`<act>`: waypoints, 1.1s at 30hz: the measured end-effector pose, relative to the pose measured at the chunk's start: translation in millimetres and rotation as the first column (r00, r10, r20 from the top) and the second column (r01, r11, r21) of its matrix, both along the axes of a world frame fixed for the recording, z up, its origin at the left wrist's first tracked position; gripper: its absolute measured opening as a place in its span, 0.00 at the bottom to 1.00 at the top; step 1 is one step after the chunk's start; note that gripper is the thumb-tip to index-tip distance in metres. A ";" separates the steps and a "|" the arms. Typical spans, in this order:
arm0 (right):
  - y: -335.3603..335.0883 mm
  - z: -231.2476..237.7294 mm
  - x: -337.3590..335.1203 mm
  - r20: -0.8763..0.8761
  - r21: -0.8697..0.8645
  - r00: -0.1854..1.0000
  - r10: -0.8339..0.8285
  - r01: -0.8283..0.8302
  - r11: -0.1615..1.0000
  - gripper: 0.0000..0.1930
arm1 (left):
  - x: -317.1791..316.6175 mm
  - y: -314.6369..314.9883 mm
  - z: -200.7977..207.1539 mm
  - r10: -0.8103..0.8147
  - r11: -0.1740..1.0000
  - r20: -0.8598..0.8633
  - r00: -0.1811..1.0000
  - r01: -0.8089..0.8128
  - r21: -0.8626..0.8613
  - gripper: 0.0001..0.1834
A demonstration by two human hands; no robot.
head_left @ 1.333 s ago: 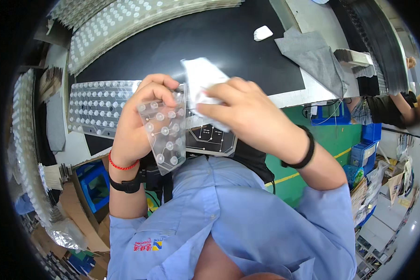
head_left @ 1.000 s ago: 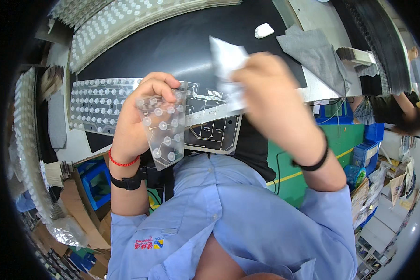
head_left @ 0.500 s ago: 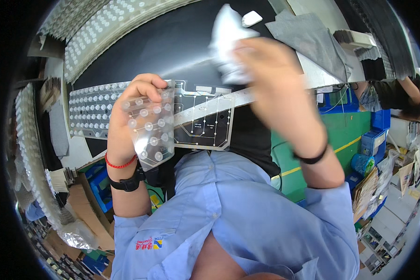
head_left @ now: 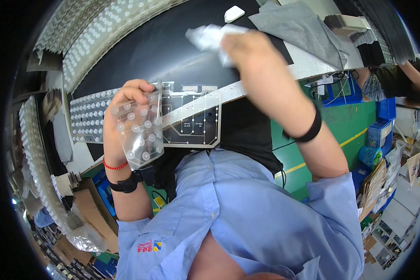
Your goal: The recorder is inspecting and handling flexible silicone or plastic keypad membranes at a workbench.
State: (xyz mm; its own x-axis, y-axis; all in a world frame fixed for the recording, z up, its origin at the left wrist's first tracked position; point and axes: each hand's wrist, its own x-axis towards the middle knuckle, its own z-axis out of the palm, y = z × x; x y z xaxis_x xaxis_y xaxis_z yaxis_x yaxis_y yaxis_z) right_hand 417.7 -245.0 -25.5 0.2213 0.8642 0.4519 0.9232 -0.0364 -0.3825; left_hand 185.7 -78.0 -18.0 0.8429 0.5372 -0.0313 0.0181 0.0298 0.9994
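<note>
My left hand (head_left: 121, 105) is closed on a clear keyboard membrane, its fingers curled over a bent-up flap (head_left: 137, 135) dotted with round rubber domes. The rest of the membrane (head_left: 86, 109) lies to the left with rows of domes. To the right of the flap, a section with printed circuit lines (head_left: 193, 114) reaches past the table edge. Above the black table surface, my right hand (head_left: 249, 51), slightly blurred, grips a crumpled white cloth (head_left: 210, 39). That cloth is apart from the membrane.
A small white block (head_left: 234, 14) lies at the far side of the black table surface (head_left: 140, 56). Grey cloth (head_left: 303, 32) is spread at the far right. Stacked dome sheets (head_left: 107, 35) line the far left. Another person's arm (head_left: 408, 74) shows at the right edge.
My right hand and the white cloth have moved left. My left hand has shifted slightly left with the membrane, still holding up its flap.
</note>
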 end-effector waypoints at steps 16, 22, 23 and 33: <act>-25.7 22.3 1.1 -0.117 0.061 0.948 -0.298 0.306 0.950 0.16 | -21.6 -22.3 0.2 0.097 0.959 0.039 0.994 -0.104 0.262 0.14; -3.0 11.1 -63.7 -0.188 -0.116 0.928 0.322 -0.347 0.931 0.04 | -24.3 0.1 -4.5 0.401 0.838 0.196 0.895 -0.272 -0.473 0.17; -7.7 25.5 -68.4 -0.274 -0.182 0.820 0.502 -0.557 0.811 0.02 | -29.8 2.0 -3.8 0.419 0.793 0.186 0.889 -0.259 -0.551 0.17; 50.4 49.4 -83.8 -0.187 0.280 0.972 0.141 -0.085 0.956 0.15 | -21.6 5.4 2.9 0.405 0.717 0.152 0.901 -0.211 -0.664 0.21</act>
